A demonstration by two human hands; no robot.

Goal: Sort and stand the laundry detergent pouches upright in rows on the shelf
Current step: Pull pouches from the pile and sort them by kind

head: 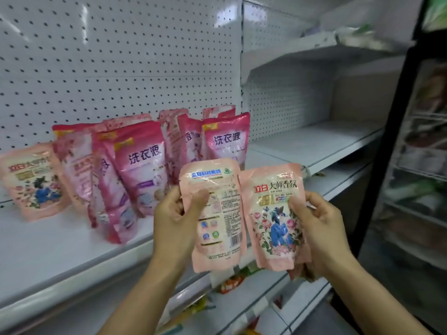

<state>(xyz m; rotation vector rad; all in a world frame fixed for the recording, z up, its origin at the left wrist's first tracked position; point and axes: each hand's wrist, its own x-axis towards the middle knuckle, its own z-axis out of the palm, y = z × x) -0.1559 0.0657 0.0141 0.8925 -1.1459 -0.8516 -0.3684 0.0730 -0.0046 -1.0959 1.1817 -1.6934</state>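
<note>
My left hand [176, 218] grips a pale pink detergent pouch [217, 213] with its printed back and barcode facing me. My right hand [319, 228] holds a second pale pink pouch [275, 218], front side out, showing a blue figure among roses. Both pouches hang upright in the air in front of the shelf edge. On the white shelf [48, 250] several darker pink pouches [137, 175] stand leaning against each other. One pale pink pouch [31, 182] stands at the far left.
A white pegboard wall [121, 56] backs the shelf. To the right a second shelf bay [314, 141] lies bare. A lower shelf [242, 298] holds colourful packets. A dark-framed glass cabinet [411, 165] stands at the far right.
</note>
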